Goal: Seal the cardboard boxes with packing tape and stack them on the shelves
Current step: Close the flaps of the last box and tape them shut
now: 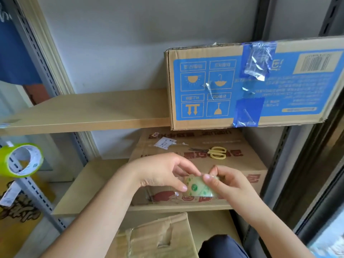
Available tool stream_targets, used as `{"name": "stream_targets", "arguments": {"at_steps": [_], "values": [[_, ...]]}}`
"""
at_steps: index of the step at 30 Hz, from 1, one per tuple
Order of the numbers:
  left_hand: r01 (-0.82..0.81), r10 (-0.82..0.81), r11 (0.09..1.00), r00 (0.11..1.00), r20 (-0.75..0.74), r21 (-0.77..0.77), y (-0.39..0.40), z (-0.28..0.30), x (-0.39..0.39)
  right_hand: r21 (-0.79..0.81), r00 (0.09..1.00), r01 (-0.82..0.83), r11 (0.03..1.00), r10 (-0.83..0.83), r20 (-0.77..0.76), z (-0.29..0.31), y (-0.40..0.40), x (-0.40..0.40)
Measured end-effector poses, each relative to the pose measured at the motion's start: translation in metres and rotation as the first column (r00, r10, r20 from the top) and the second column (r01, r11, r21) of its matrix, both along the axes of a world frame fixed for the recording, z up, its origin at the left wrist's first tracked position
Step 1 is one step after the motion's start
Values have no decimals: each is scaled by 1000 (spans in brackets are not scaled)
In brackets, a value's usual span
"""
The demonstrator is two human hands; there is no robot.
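Observation:
Both my hands hold a small roll of clear packing tape (200,188) with green print, in front of a brown cardboard box (186,157) with red print on the middle shelf. My left hand (162,172) grips the roll from the left. My right hand (225,180) pinches the tape at the roll's top edge between thumb and fingers. On the upper shelf (83,112) stands a cardboard box with a blue label (251,84), patched with strips of blue tape.
Yellow-handled scissors (216,152) lie on the brown box's top. A big green tape roll (22,160) hangs at the left on the metal upright. Another cardboard box (158,237) sits below. A dark frame edge (305,164) borders the right.

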State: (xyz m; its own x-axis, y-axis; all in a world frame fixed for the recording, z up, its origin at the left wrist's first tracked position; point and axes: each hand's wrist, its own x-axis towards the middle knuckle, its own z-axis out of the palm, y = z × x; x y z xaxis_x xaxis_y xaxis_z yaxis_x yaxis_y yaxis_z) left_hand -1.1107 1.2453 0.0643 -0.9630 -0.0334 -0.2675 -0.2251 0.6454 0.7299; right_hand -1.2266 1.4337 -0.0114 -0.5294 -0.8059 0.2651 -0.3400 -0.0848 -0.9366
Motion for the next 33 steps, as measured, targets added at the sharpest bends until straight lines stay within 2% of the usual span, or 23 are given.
{"name": "stream_targets", "arguments": {"at_steps": [3, 5, 9, 12, 14, 15, 19, 22, 26, 29, 33], "values": [[-23, 14, 974, 999, -41, -226, 13, 30, 2, -66, 999, -10, 998, 7, -46, 12, 8, 10], [-96, 76, 940, 994, -73, -326, 15, 45, 4, -85, 992, -4, 996, -7, -126, 23, 7, 19], [-205, 235, 824, 972, -11, -529, 8, 65, 17, 13, 949, 4, 1000, 0, -314, 36, -7, 43], [-266, 309, 762, 951, -30, -590, -7, 67, 26, 151, 905, -53, 987, 111, -411, 33, -31, 61], [-331, 357, 751, 931, -70, -572, -18, 71, 33, 196, 844, -31, 980, 131, -520, 37, -47, 69], [-359, 369, 746, 924, -100, -561, -23, 76, 36, 194, 844, -33, 980, 132, -520, 43, -54, 71], [-337, 308, 733, 939, -154, -591, -46, 112, 38, 132, 903, -74, 988, 123, -411, 72, -79, 71], [-293, 286, 755, 952, -109, -587, -57, 136, 25, 34, 972, -76, 997, 81, -222, 87, -96, 75], [-201, 265, 614, 963, -41, -763, -64, 149, -6, -56, 995, 46, 997, -51, -90, 93, -125, 84], [-118, 284, 540, 958, 48, -833, -72, 150, -20, -51, 995, 103, 993, -103, -1, 100, -143, 84], [6, 225, 445, 967, 119, -895, -76, 150, -32, -19, 988, 132, 991, -130, 81, 107, -157, 79]]}}
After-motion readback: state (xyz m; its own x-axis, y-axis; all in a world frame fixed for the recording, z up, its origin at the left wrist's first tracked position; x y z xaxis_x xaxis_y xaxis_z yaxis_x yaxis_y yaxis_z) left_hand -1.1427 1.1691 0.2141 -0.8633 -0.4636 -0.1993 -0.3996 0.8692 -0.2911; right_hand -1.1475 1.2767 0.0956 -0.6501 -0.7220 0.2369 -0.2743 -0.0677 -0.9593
